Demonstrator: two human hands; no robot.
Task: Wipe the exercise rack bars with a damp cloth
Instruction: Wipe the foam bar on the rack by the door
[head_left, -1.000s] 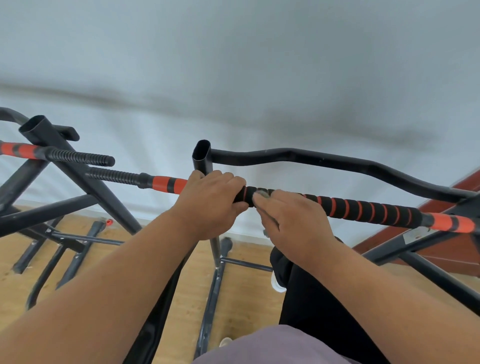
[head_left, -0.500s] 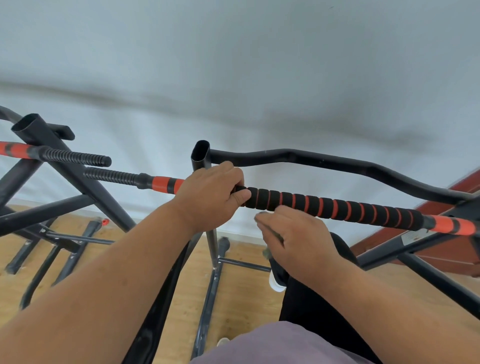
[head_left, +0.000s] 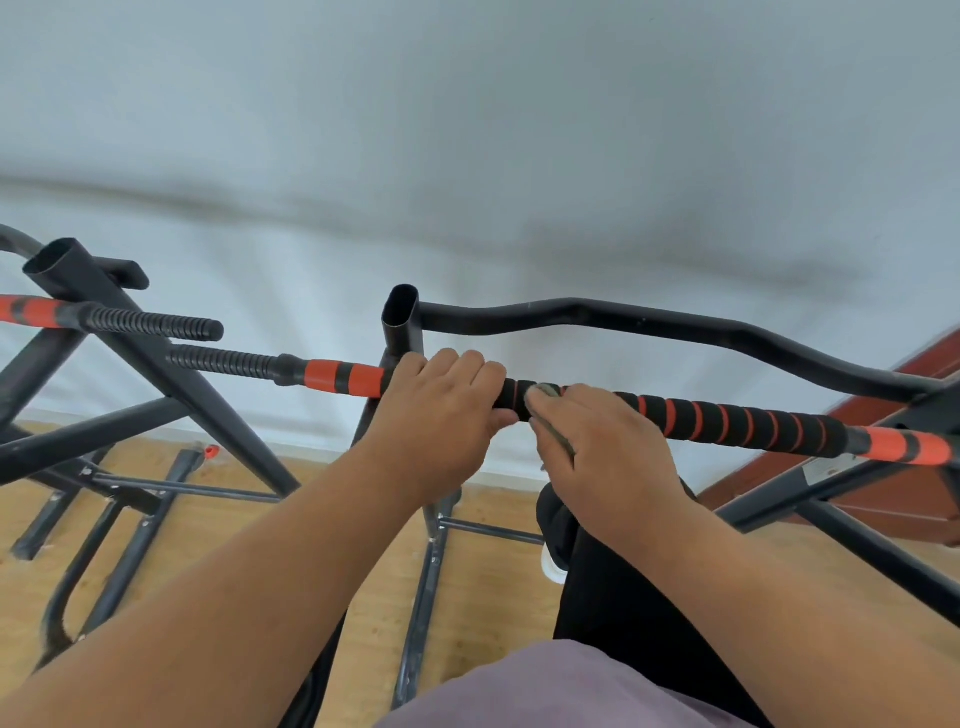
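Right now I am looking down over a black exercise rack (head_left: 130, 332) that fills the lower frame, its legs standing on a wooden floor (head_left: 488, 577) against a pale wall (head_left: 467, 130). At about twelve o'clock from my hands runs a bare wavy black bar (head_left: 623, 322), joined to an open-topped upright tube (head_left: 401, 322). Just below it, crossing from nine o'clock to three o'clock, is the padded bar (head_left: 753, 423), black foam ringed with orange. At ten o'clock a second ribbed handle (head_left: 150, 323) ends free, apart from the first.

My left hand (head_left: 441, 415) wraps round the padded bar, fingers curled over the top and thumb underneath. My right hand (head_left: 597, 447) sits just beside it at three o'clock, nearly touching, fingers curled over the same bar. A grey cloth (head_left: 553, 431) shows only as a thin edge between that palm and the foam, pressed on the bar; most of it is hidden under the hand.
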